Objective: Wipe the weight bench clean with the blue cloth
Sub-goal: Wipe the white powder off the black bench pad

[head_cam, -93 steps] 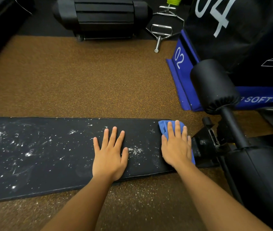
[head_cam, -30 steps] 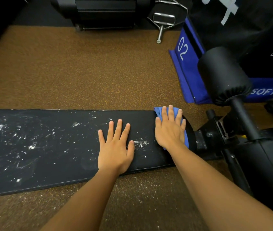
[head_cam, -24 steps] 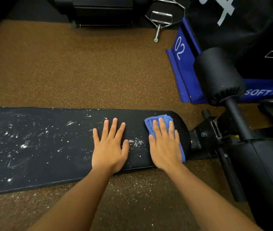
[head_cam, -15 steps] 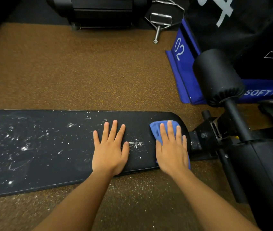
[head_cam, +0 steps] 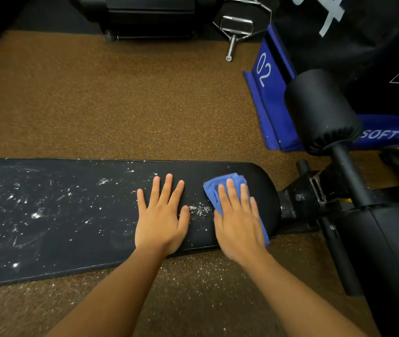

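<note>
**Left of the cloth hand: the unwiped run of bench**

Under the right hand (head_cam: 238, 222), fingers straight and pressing flat: blue cloth (head_cam: 214, 188), at the bench's (head_cam: 59, 215) rounded end. Bench's long axis runs leftward; white dust (head_cam: 199, 210) starts just beside the cloth. Left hand (head_cam: 160, 220), flat and empty, lies in that path.

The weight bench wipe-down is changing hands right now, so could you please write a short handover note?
Left hand: flat on the weight bench pad, bracing, holding nothing.
Right hand: fingers straight, pressing the blue cloth onto the pad's right end.
Done: the right end around the cloth looks mostly clear of powder.
Left: a patch of white powder between the hands, and heavy specks across the pad's whole left part. Work the cloth leftward; some powder also lies on the floor by the near edge.
</note>
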The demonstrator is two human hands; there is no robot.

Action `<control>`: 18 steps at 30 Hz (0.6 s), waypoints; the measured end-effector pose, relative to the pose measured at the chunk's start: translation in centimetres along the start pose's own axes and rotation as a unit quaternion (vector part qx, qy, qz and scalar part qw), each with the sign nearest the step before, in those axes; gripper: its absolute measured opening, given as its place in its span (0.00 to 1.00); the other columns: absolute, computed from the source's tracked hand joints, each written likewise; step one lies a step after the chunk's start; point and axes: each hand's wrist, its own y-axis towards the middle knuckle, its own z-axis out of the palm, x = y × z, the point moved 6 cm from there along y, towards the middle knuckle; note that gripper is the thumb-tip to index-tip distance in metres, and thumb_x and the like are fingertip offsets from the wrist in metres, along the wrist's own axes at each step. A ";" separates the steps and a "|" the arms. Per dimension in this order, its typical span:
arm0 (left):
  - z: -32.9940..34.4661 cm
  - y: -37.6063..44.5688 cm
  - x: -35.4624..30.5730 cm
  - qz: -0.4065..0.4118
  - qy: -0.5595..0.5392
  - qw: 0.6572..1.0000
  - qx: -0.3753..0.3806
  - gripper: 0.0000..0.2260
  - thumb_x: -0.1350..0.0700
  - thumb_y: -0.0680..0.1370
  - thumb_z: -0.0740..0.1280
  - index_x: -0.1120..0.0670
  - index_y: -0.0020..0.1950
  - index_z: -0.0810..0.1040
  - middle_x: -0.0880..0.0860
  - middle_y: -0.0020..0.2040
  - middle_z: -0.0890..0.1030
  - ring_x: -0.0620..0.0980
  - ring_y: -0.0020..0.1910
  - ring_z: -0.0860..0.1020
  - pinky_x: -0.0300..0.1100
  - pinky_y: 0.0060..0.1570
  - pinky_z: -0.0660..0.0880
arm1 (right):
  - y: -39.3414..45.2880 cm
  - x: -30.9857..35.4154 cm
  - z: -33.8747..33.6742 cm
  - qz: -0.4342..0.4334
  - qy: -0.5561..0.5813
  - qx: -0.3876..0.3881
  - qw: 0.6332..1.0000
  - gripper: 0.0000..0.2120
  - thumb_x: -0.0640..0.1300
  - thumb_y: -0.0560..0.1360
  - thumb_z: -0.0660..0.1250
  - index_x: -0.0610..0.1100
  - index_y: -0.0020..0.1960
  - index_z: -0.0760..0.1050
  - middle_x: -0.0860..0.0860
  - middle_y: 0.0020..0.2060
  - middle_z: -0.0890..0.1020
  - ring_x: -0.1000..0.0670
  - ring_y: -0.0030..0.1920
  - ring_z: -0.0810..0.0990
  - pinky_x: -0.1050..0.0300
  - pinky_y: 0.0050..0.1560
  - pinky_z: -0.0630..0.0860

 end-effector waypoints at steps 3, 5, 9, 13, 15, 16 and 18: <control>0.0 0.0 -0.1 0.001 0.004 1.000 0.001 0.28 0.41 0.78 0.39 0.45 0.78 0.46 0.48 0.79 0.43 0.50 0.76 0.36 0.59 0.73 0.38 | -1.7 -1.4 0.1 0.012 -0.011 0.012 1.000 0.32 0.55 0.75 0.41 0.47 0.78 0.50 0.49 0.77 0.49 0.44 0.77 0.46 0.42 0.73 0.52; 0.0 0.0 -0.1 0.001 0.005 1.000 0.000 0.28 0.41 0.78 0.39 0.45 0.78 0.46 0.48 0.79 0.44 0.50 0.76 0.37 0.59 0.73 0.38 | -0.7 -1.5 0.1 0.026 -0.007 0.024 0.999 0.31 0.55 0.76 0.40 0.48 0.78 0.45 0.49 0.78 0.44 0.44 0.77 0.42 0.42 0.74 0.47; -0.1 -0.1 -0.2 -0.002 0.007 1.000 -0.001 0.28 0.41 0.78 0.39 0.45 0.78 0.46 0.48 0.79 0.44 0.51 0.76 0.37 0.59 0.73 0.38 | 4.0 -1.9 -0.7 0.074 0.002 0.009 0.997 0.30 0.53 0.81 0.46 0.46 0.78 0.40 0.48 0.77 0.40 0.42 0.76 0.39 0.41 0.75 0.45; 0.0 0.0 -0.3 -0.001 0.009 1.000 0.001 0.28 0.41 0.78 0.39 0.45 0.78 0.45 0.48 0.79 0.43 0.50 0.76 0.36 0.59 0.72 0.37 | 8.4 -0.9 -1.2 0.085 0.015 0.010 0.996 0.28 0.54 0.82 0.45 0.44 0.78 0.43 0.47 0.78 0.45 0.41 0.76 0.40 0.41 0.74 0.45; 0.0 0.0 -0.2 -0.001 0.008 1.000 0.000 0.28 0.41 0.78 0.40 0.45 0.78 0.45 0.48 0.79 0.43 0.50 0.76 0.36 0.59 0.72 0.37 | 8.7 -0.1 -1.4 0.065 0.014 0.004 0.998 0.27 0.54 0.82 0.44 0.44 0.78 0.46 0.47 0.78 0.48 0.42 0.76 0.41 0.42 0.75 0.45; 0.0 0.0 -0.1 -0.001 0.008 1.000 -0.001 0.28 0.41 0.78 0.40 0.45 0.78 0.46 0.48 0.79 0.43 0.50 0.76 0.36 0.59 0.73 0.37 | 8.4 0.2 -1.4 0.050 0.023 0.002 0.998 0.27 0.54 0.82 0.44 0.44 0.78 0.46 0.48 0.78 0.48 0.43 0.76 0.41 0.44 0.75 0.44; 0.0 0.0 -0.1 -0.002 0.010 1.000 -0.002 0.28 0.41 0.78 0.40 0.45 0.78 0.46 0.48 0.79 0.44 0.50 0.76 0.37 0.59 0.73 0.37 | 6.7 0.7 -1.4 0.009 0.047 0.007 0.999 0.27 0.53 0.82 0.45 0.46 0.78 0.47 0.49 0.78 0.48 0.45 0.77 0.41 0.46 0.75 0.43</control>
